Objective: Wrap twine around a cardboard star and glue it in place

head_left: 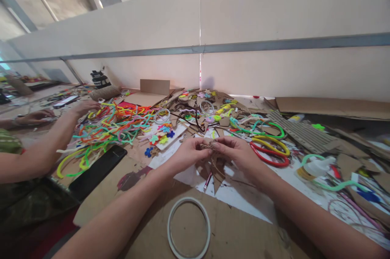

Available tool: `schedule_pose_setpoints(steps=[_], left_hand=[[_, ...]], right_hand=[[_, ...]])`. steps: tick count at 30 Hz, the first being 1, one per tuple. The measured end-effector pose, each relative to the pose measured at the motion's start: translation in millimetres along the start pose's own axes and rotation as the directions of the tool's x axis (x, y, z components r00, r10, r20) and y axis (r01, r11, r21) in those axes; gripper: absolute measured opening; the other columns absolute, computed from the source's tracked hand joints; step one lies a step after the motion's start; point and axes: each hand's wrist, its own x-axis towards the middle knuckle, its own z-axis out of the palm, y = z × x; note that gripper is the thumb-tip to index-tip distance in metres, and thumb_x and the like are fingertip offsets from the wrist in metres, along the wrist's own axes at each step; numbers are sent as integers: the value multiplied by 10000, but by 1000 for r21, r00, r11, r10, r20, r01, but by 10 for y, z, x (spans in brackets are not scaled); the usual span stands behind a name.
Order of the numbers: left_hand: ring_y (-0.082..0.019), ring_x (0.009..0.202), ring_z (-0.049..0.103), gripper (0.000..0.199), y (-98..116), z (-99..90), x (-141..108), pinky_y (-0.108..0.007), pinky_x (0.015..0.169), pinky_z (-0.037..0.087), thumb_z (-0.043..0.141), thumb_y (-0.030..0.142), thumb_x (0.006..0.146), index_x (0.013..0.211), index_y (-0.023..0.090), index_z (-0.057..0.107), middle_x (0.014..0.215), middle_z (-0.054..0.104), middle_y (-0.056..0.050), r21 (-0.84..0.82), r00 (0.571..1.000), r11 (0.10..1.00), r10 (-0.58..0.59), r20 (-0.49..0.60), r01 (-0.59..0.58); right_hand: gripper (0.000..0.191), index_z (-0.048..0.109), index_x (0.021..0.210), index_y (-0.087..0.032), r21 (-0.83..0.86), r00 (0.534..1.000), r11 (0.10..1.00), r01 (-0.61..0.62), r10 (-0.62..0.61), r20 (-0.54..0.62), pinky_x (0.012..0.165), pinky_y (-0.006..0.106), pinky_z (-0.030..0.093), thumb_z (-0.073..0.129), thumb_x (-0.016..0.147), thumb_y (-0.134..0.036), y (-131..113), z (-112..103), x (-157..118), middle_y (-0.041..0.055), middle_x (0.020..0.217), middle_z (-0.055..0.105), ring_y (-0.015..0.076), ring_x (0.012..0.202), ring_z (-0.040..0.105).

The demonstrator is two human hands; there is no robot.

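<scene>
My left hand (pixel 192 151) and my right hand (pixel 233 151) meet over the middle of the table, fingertips pinched together. Between them is a brown cardboard piece (pixel 218 175) with a pointed lower end and a strand of twine at its top. My fingers hide part of its upper end. Beneath it lie a sheet of white paper (pixel 250 196) and a slim pencil-like stick (pixel 207 181). Closer to me a roll of tape (pixel 208 230) lies flat on a cardboard sheet (pixel 146 214).
A co-worker's arm (pixel 39 157) reaches in from the left over a heap of coloured pipe cleaners (pixel 115 122). A black phone (pixel 97 171) lies nearby. Felt flowers (pixel 163 140), a glue bottle (pixel 313 168) and cardboard scraps (pixel 304 129) spread toward the white wall (pixel 274 72).
</scene>
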Motion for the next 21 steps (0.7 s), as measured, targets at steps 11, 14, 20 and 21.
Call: schedule_pose_setpoints(steps=[11, 14, 20, 21], left_hand=[[-121, 680, 508, 296, 144, -38, -48, -247, 680, 380, 711, 436, 800, 765, 151, 641, 713, 581, 18, 5, 997, 1000, 25, -75, -25], [-124, 690, 507, 279, 122, -33, -51, -253, 698, 378, 716, 418, 795, 751, 152, 646, 713, 584, 18, -12, 995, 1000, 21, -94, -23], [-128, 698, 508, 344, 136, -20, -45, -252, 686, 376, 742, 487, 775, 793, 157, 648, 745, 586, 14, -74, 996, 996, -48, -73, 43], [-131, 704, 513, 361, 144, -20, -44, -253, 685, 380, 729, 510, 785, 799, 158, 651, 751, 587, 11, -76, 996, 996, -56, -71, 51]], right_hand=[[389, 661, 720, -177, -122, 991, 990, 71, -84, -101, 581, 278, 404, 825, 651, -522, 59, -66, 42, -4, 662, 620, 149, 617, 529], [375, 660, 700, -176, -141, 987, 986, 91, -108, -122, 579, 273, 386, 831, 654, -507, 50, -58, 29, -16, 650, 600, 136, 607, 507], [404, 669, 732, -177, -68, 987, 995, 79, -87, -133, 606, 285, 421, 849, 641, -527, 71, -48, 29, -7, 683, 631, 146, 633, 541], [410, 670, 740, -177, -60, 987, 995, 76, -83, -136, 608, 287, 425, 850, 640, -532, 74, -48, 31, -5, 686, 635, 149, 637, 546]])
